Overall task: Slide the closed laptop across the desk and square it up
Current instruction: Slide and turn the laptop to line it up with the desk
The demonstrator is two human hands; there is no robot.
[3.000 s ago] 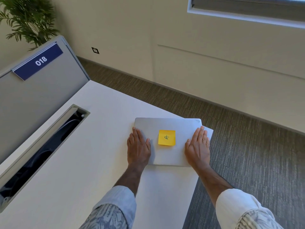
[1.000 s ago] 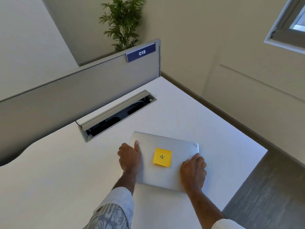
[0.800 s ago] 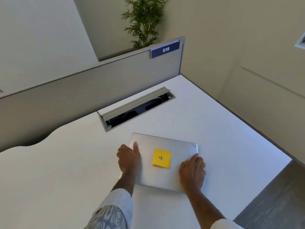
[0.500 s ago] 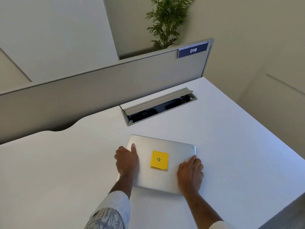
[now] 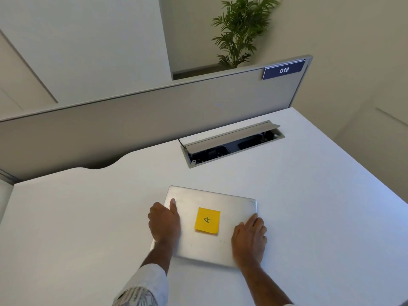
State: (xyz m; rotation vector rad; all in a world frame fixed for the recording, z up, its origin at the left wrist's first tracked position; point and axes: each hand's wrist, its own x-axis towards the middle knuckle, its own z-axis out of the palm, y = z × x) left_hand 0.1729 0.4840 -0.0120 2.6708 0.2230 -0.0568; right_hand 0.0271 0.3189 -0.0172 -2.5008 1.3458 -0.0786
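A closed silver laptop [image 5: 212,202] lies flat on the white desk [image 5: 77,228], a yellow sticky note [image 5: 207,220] stuck on the middle of its lid. My left hand [image 5: 164,224] grips the laptop's left edge, thumb on the lid and fingers curled down over the side. My right hand [image 5: 249,238] holds the near right corner, fingers wrapped over the right edge. The laptop sits slightly turned relative to the desk's back edge.
An open cable tray [image 5: 231,144] with a raised flap is sunk into the desk behind the laptop. A grey partition [image 5: 154,120] with a blue "018" label [image 5: 283,70] runs along the back. The desk's right edge [image 5: 375,180] slants away; a plant [image 5: 240,29] stands beyond.
The laptop has slid with both hands from the desk's right edge leftward to in front of the cable tray. My hands shifted from lying flat on the lid to gripping its sides.
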